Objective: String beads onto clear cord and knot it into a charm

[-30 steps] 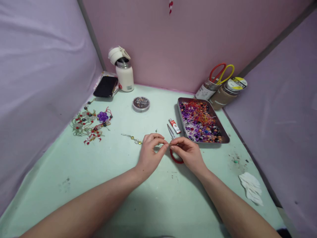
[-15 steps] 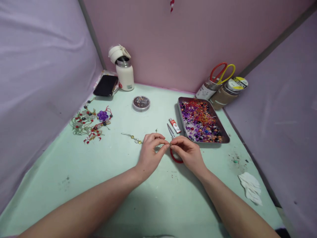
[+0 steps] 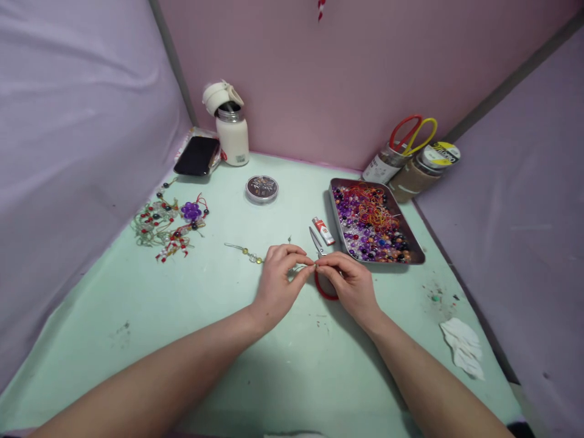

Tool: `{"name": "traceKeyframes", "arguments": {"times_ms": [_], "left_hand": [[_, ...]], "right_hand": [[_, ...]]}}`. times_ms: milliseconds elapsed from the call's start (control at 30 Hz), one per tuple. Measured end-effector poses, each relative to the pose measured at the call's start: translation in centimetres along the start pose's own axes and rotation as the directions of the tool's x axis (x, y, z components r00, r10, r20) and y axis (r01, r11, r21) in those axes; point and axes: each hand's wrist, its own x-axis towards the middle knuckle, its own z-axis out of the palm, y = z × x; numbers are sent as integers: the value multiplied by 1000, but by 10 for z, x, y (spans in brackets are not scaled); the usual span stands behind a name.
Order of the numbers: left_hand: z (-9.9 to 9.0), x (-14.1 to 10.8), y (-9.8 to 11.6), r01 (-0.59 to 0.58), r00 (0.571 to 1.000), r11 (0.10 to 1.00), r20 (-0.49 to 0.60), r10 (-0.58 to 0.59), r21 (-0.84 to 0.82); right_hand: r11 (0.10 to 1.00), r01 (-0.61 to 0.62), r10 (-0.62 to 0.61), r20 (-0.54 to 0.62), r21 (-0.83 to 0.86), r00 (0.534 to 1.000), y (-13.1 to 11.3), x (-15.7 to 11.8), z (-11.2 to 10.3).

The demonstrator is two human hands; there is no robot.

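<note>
My left hand (image 3: pixel 283 278) and my right hand (image 3: pixel 350 283) meet fingertip to fingertip over the middle of the table. Both pinch a thin cord, and the exact spot between the fingertips is too small to make out. From under my left hand a beaded cord (image 3: pixel 252 258) with yellow and clear beads runs out to the left, ending in a loop. Beneath my right hand lie scissors (image 3: pixel 318 239), blades pointing away, their red handle (image 3: pixel 325 296) partly covered. A red and white lighter (image 3: pixel 323 231) rests beside the blades.
A metal tray (image 3: pixel 422 258) of loose beads and cords stands to the right. Behind it are two jars, one holding red- and yellow-handled tools (image 3: pixel 413 135). On the left lie beaded strings (image 3: pixel 157 222), a phone (image 3: pixel 198 156), a white bottle (image 3: pixel 233 141) and a round case (image 3: pixel 261 189). Crumpled tissue (image 3: pixel 462 347) lies front right.
The whole view has shifted very slightly. My hands keep the same pinch, fingertips still together.
</note>
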Motion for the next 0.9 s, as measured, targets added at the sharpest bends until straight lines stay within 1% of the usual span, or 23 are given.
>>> {"name": "traceKeyframes", "arguments": {"times_ms": [167, 400, 500, 567, 667, 800, 900], "left_hand": [[-2, 0, 1, -70, 997, 995, -10, 71, 68], [-3, -1, 4, -127, 992, 980, 28, 124, 151], [-4, -1, 4, -134, 991, 976, 27, 132, 174], [-4, 0, 4, -130, 992, 974, 22, 128, 188], [-4, 0, 6, -109, 994, 970, 12, 109, 218], [-2, 0, 6, -62, 998, 963, 36, 55, 264], [-1, -1, 4, -22, 998, 956, 57, 5, 291]], "right_hand": [[1000, -31, 31, 29, -2, 999, -4, -1, 0], [997, -71, 73, 109, -23, 991, -6, -1, 1], [996, -65, 71, 118, -57, 990, -6, -1, 1], [996, -39, 46, 96, -77, 994, -6, -2, 0], [995, 22, -22, 6, -94, 1000, -6, -3, -2], [987, 124, -136, -112, -102, 984, -6, -4, -4], [981, 166, -179, -146, -97, 973, -5, -5, -4]]}}
